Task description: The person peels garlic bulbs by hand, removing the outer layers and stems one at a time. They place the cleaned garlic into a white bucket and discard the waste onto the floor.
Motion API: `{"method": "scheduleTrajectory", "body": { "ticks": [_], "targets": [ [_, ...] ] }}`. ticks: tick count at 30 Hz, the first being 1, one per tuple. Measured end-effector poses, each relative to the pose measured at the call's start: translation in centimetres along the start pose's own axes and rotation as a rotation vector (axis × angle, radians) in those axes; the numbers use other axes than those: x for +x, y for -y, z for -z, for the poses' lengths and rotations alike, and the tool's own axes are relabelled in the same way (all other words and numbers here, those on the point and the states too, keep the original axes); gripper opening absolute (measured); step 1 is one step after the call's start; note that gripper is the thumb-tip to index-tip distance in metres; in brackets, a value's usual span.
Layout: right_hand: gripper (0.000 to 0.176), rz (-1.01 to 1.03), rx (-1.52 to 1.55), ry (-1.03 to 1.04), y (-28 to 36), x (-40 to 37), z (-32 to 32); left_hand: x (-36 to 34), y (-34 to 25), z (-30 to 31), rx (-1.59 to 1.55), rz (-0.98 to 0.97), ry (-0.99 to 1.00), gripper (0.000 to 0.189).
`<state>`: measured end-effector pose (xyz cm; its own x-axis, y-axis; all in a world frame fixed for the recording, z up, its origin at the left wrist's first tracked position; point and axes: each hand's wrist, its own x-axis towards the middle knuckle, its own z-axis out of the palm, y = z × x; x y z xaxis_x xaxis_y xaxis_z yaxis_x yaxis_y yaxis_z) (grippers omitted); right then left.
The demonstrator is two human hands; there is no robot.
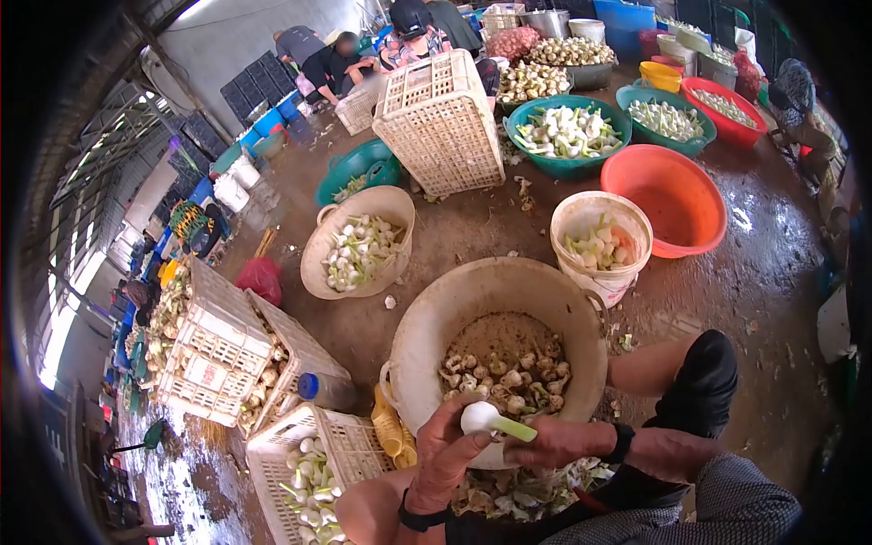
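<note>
Left hand [447, 447] clamps a white bulb [478, 418], right hand [567, 441], hold unclear, at its stem [516, 429]; a slack grip could drop it into the tub [490, 292].

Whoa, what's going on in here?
Someone is holding a white bulb in the left hand, with the right hand at the end of its green stem. Brownish bulbs lie in the big tub just beyond, and leafy scraps below the hands. Farther off, a smaller tub holds white bulbs, and other people are at the back.
</note>
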<state>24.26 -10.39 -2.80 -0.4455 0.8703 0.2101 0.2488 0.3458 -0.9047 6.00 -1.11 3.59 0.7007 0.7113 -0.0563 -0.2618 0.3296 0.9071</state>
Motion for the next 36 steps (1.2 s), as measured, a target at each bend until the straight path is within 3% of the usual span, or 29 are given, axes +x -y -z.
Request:
{"method": "scheduleTrajectory", "body": {
  "ticks": [3, 4, 6, 10, 15, 19, 23, 25, 28, 31, 33, 35, 36],
  "targets": [
    [0.035, -0.311, 0.564, -0.247, 0.1, 0.3, 2.0, -0.1, 0.0, -0.1, 0.089, -0.015, -0.033, 0.053],
    [0.035, -0.315, 0.564, -0.246, 0.7, 0.4, 2.6, -0.2, 0.2, 0.0, 0.140, -0.053, -0.042, 0.053],
    [0.037, -0.238, 0.948, -0.148, 2.6, 0.4, 3.3, -0.2, 0.6, 0.4, 0.188, -0.088, -0.056, 0.052],
    [0.032, -0.374, 0.875, -0.074, 3.2, 0.4, 2.9, -0.3, 0.4, 0.4, 0.342, -0.108, -0.046, 0.060],
    [0.029, -0.255, 0.663, -0.031, 1.9, 0.3, 2.7, 0.0, -0.2, -0.4, 0.270, -0.125, -0.016, 0.070],
    [0.026, -0.140, 0.466, -0.177, 2.5, 0.6, 2.3, -0.1, 0.5, 0.6, 0.331, 0.042, 0.050, 0.066],
    [0.028, -0.185, 0.381, -0.090, 1.7, 0.4, 2.2, -0.4, 0.3, 1.0, 0.524, 0.127, 0.081, 0.061],
    [0.031, -0.247, 0.304, -0.037, 1.5, 0.5, 2.0, -0.9, -0.1, 0.9, 0.485, 0.114, 0.044, 0.057],
    [0.039, -0.242, 0.402, -0.018, 2.7, 0.8, 1.7, -1.8, 0.3, 2.7, 0.111, 0.168, -0.040, 0.048],
    [0.046, -0.300, 0.457, -0.022, 2.4, 0.6, 1.6, -2.6, -2.0, 4.5, -0.270, -0.292, -0.124, 0.060],
    [0.046, -0.396, 0.418, 0.016, 1.6, 0.7, 1.5, -3.6, -4.8, 6.3, -0.410, -0.602, -0.405, 0.068],
    [0.046, -0.414, 0.380, 0.031, 1.7, 1.0, 1.5, -5.3, -7.7, 9.1, -0.472, -0.796, -0.376, 0.065],
    [0.044, -0.453, 0.361, 0.038, 1.6, 1.1, 1.2, -6.0, -8.1, 10.1, -0.468, -0.801, -0.378, 0.065]
  ]
}}
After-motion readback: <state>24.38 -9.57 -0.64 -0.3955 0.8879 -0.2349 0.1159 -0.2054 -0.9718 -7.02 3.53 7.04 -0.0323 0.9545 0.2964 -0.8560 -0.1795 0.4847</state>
